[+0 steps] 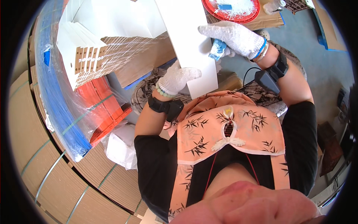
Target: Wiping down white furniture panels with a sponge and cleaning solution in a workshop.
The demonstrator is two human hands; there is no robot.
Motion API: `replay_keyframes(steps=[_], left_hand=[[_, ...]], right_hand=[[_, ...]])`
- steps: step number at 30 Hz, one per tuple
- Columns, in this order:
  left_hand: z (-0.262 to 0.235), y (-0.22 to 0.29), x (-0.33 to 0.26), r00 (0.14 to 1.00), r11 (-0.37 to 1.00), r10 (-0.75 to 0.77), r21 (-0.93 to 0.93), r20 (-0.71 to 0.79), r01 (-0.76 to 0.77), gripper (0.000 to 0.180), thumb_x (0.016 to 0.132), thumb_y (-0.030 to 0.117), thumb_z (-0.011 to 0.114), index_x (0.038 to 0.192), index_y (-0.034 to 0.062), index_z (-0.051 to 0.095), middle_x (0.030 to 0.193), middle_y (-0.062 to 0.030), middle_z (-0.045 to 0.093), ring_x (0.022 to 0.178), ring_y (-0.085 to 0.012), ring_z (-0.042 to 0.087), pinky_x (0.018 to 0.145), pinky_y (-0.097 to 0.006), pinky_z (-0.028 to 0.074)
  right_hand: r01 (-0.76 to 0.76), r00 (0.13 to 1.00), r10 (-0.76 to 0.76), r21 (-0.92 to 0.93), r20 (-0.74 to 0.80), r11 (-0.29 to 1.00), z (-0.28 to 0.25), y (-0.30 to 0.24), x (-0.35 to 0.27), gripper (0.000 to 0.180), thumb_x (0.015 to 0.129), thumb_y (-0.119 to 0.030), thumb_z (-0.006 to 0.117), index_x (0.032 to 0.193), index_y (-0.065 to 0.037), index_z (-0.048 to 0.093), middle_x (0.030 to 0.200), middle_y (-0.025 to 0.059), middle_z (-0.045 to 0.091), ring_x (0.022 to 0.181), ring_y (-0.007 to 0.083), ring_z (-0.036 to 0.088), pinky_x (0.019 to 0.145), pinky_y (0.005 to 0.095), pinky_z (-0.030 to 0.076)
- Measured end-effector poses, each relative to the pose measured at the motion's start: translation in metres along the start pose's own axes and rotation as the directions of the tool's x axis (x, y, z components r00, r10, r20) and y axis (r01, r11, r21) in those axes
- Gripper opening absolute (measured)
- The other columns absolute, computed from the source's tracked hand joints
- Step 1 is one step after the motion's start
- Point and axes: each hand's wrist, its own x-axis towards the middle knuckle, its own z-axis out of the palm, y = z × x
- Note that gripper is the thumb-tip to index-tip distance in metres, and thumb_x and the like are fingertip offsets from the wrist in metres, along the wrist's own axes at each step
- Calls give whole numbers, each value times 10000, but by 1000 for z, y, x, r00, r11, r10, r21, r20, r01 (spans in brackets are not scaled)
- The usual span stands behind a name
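A long white panel (191, 48) slants across the space in front of me, its near end above my lap. My left hand (177, 79), in a white knitted glove, grips the panel's left edge with the thumb lying on the face; its other fingers are partly hidden. My right hand (236, 37), gloved alike, is closed round a small blue block-like piece (217, 49) smeared with white, held at the panel's right edge. Its index finger stretches over the panel. What the blue piece is exactly, I cannot make out.
A red round lid or tray (254, 14) holds white paste or crumbs and another blue piece (224, 7). A clear bottle (274, 6) stands beside it. At left are stacked white panels (74, 56), a red crate (99, 108), wrapped blue material (56, 93) and strapped cardboard (56, 175).
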Motion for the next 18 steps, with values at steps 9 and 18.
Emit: replay_keyframes(steps=[9,18], left_hand=[[-17,10,10,1000,991,-10,137,25,6,626,899,230,714,1446,4,510,1301,-147,677,1188,-224,647,1020,-363,517],[-32,-7,12,999,990,-43,134,17,40,679,881,259,732,1438,-53,500,1350,-221,634,1203,-305,651,1014,-417,536]], right_hand=[[144,986,-141,-34,87,989,-16,15,9,419,998,-370,622,1211,-12,668,796,58,671,579,86,580,485,234,453],[281,956,-291,-380,32,881,-16,15,17,365,1011,-296,614,1146,29,708,955,160,712,869,194,696,781,304,549]])
